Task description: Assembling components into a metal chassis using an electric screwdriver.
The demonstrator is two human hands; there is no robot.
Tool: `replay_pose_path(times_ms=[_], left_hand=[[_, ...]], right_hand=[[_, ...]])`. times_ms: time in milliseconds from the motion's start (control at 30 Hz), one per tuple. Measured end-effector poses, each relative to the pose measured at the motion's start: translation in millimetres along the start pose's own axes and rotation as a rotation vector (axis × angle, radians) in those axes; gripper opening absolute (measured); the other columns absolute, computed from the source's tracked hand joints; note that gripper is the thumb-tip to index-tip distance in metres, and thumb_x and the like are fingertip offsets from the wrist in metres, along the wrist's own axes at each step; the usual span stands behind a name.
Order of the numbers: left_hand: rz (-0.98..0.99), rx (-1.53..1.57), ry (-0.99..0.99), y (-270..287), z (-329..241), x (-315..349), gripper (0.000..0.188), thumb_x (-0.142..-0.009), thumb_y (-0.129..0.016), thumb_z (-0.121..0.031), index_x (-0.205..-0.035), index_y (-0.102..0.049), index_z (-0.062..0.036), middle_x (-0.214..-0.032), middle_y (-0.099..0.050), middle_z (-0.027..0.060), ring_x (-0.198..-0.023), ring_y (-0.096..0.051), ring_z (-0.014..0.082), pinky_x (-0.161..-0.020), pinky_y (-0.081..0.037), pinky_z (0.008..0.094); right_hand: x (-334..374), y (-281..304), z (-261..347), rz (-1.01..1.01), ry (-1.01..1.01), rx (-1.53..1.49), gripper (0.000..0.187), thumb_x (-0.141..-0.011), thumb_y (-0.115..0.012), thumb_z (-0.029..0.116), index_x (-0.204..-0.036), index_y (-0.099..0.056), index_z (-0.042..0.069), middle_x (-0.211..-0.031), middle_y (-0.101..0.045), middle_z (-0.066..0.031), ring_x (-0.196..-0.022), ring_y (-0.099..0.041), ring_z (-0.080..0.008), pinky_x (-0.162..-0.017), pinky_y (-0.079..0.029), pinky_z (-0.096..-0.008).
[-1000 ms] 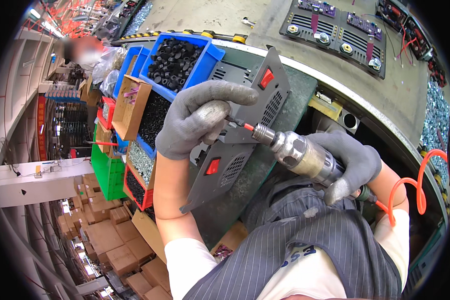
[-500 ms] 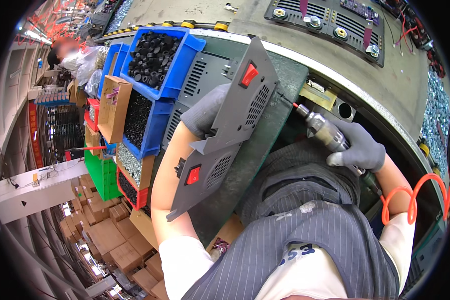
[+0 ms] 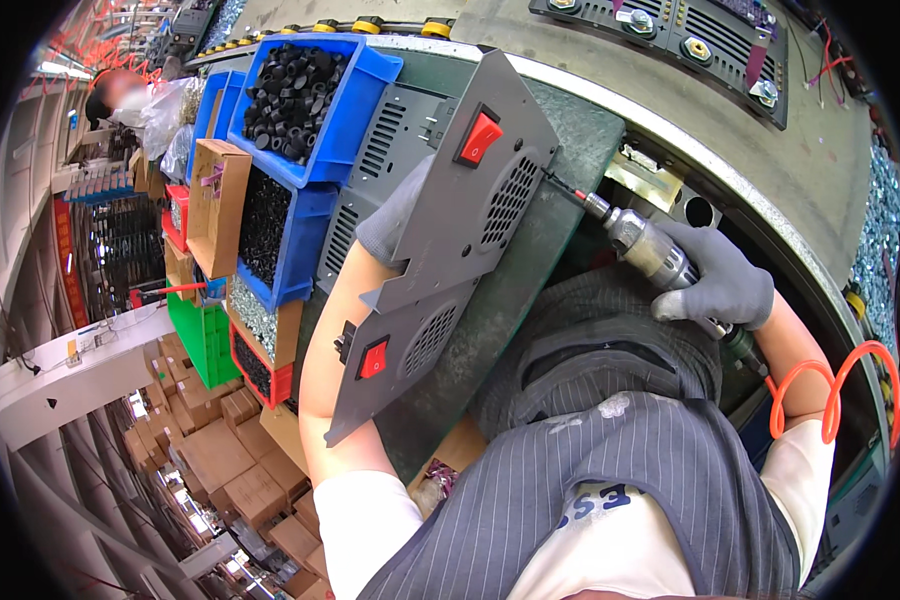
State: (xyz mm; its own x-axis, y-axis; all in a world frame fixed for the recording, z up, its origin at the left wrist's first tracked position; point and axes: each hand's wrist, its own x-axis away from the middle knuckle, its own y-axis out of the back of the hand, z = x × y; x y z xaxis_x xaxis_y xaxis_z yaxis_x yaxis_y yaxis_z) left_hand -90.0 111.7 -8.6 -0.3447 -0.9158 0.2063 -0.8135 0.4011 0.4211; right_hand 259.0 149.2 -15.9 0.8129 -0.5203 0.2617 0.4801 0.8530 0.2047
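green bench (image 3: 585,115): red switches (image 3: 481,138) seated in both panels (image 3: 440,235); fastening looks unfinished. right hand (image 3: 725,275) wrapped round driver (image 3: 650,250), 3 o'clock; left hand (image 3: 385,235) behind 12-o'clock panel, can't tell grip.

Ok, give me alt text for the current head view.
A gloved right hand holds a driver pointing toward a grey panel with a red switch; the left hand is partly hidden behind that panel. Blue bins of black parts stand to the left.
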Motion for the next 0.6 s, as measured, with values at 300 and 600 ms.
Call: replay_pose_path(times_ms=[300, 600], left_hand=[[-0.116, 0.16, 0.187, -2.9, -18.8, -4.0, 0.036, -0.091, -0.053, -0.028, -0.111, -0.059, 0.0013, -0.083, -0.06, 0.0054, -0.073, -0.055, 0.0097, -0.06, -0.045, 0.0221], [-0.899, 1.025, 0.087, -14.0, -28.6, 158.9, 0.029, -0.092, -0.047, -0.034, -0.086, -0.054, -0.0059, -0.059, -0.039, -0.0031, -0.046, -0.036, 0.0048, -0.037, -0.025, 0.0175]], right_hand=[[-20.1, 13.6, 6.1, 0.136, -0.067, 0.001, 0.057, -0.065, -0.077, 0.031, -0.107, -0.055, 0.0, -0.079, -0.059, -0.0089, -0.073, -0.056, -0.0191, -0.07, -0.045, -0.0323], [17.9, -3.4, 7.6, 0.119, -0.158, -0.192, 0.079, -0.056, -0.082, 0.031, -0.122, -0.051, 0.002, -0.1, -0.058, -0.0065, -0.093, -0.054, -0.0164, -0.087, -0.042, -0.0305]])
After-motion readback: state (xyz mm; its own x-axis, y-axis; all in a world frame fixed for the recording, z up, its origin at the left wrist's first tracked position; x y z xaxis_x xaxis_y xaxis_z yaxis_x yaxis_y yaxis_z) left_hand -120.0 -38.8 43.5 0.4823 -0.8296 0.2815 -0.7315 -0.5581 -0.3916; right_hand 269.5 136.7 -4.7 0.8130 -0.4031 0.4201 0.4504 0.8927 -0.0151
